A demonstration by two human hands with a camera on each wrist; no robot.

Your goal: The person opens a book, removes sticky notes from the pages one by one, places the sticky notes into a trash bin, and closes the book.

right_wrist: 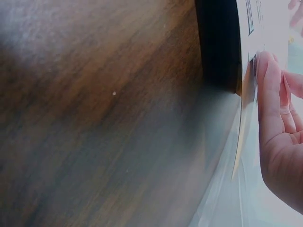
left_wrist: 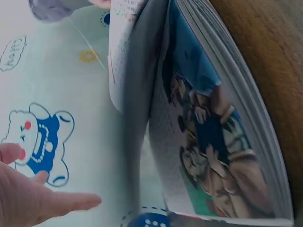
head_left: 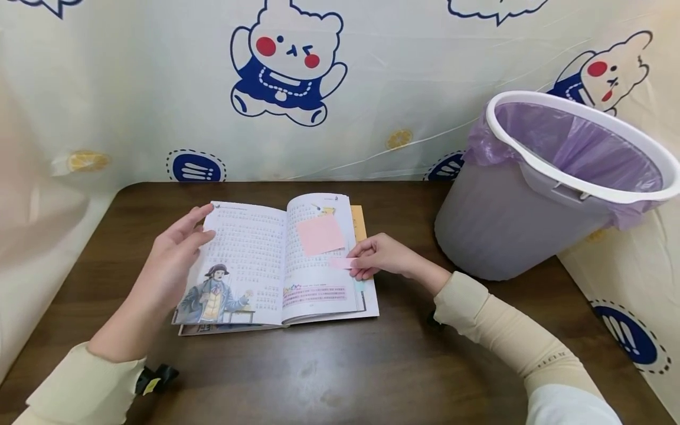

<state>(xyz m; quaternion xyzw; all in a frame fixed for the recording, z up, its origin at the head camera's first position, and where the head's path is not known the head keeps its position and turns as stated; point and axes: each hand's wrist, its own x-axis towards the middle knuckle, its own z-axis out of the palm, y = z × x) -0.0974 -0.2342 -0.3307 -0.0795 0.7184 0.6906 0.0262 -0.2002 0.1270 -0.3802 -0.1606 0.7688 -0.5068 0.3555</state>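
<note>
An open book [head_left: 244, 236] with printed text and a drawing of a person in a hat lies on the dark table. A square pink sticky note [head_left: 320, 234] is on its right page. My right hand [head_left: 379, 257] pinches a narrow pink paper strip [head_left: 340, 263] between thumb and fingers, just below that note, at the page's outer edge. In the right wrist view, my right hand [right_wrist: 281, 123] is beside the book's edge. My left hand [head_left: 177, 251] is at the left page's upper outer corner, its fingers extended. The left wrist view shows my left hand [left_wrist: 42, 198] beside a blurred, raised page [left_wrist: 137, 94].
A grey trash bin [head_left: 510, 218] with a white rim and purple liner stands at the right, leaning. An orange sheet edge [head_left: 358, 221] sticks out behind the book's right side. A cartoon-printed curtain [head_left: 382, 77] hangs behind the wooden table [head_left: 319, 372].
</note>
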